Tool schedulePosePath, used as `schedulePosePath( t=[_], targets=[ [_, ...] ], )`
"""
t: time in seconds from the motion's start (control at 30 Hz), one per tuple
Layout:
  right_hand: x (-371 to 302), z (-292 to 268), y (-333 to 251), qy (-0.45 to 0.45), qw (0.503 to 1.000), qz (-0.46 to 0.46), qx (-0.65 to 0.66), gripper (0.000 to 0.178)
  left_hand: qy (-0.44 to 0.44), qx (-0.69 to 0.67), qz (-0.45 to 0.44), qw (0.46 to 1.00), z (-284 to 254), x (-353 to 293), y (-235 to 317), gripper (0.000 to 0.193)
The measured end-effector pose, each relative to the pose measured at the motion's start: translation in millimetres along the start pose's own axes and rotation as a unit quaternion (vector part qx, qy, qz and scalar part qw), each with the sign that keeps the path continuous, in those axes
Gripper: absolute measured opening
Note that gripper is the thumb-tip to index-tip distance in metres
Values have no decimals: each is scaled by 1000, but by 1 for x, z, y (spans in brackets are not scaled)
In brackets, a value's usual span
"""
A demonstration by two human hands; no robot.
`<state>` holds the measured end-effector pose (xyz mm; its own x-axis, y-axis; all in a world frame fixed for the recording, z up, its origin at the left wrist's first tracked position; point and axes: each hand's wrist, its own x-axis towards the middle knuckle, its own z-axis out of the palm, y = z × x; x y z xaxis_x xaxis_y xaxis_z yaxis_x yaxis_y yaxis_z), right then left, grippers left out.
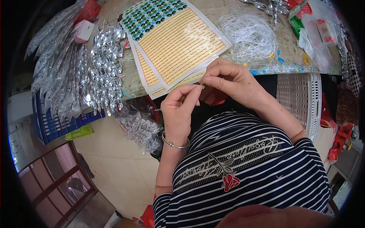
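Observation:
My left hand (178, 110) and my right hand (234, 80) meet over the table's near edge, both with thumb and forefinger pinched. Between their fingertips runs a thin pale strand (202, 84), too small to make out well. Just beyond the hands lie stacked sheets (186, 40), yellow with red rows and with blue-green oval stickers along the far part. To the right of the sheets is a tangled heap of white strings (249, 36). A bracelet circles my left wrist.
Shiny silver strips (106, 62) and clear plastic packages (57, 68) hang over the table's left edge. Below them stands a blue crate (49, 123). A bag of silvery pieces (140, 127) sits under the edge. At the right is a white plastic crate (313, 100).

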<state>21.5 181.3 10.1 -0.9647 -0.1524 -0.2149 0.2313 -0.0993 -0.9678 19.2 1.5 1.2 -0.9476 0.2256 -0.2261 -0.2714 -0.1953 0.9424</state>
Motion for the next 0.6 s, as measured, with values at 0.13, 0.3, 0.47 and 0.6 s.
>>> schedulePosePath(
  t=[0.13, 0.3, 0.47, 0.6],
  targets=[
    [-1, -4, 5, 12, 999, -5, 35, 21, 1, -2, -8, 1000, 0, 1, -1, 10],
    [-5, -9, 7, -13, 999, -50, 5, 23, 12, -12, 3, 1000, 2, 0, -2, 8],
    [-8, -7, 4, -26, 999, -23, 29, 22, 2, 1, 6, 1000, 3, -2, -2, 9],
    [-7, -7, 6, -27, 999, -18, 43, 23, -6, 8, 16, 1000, 2, -3, -3, 9]
  ],
)
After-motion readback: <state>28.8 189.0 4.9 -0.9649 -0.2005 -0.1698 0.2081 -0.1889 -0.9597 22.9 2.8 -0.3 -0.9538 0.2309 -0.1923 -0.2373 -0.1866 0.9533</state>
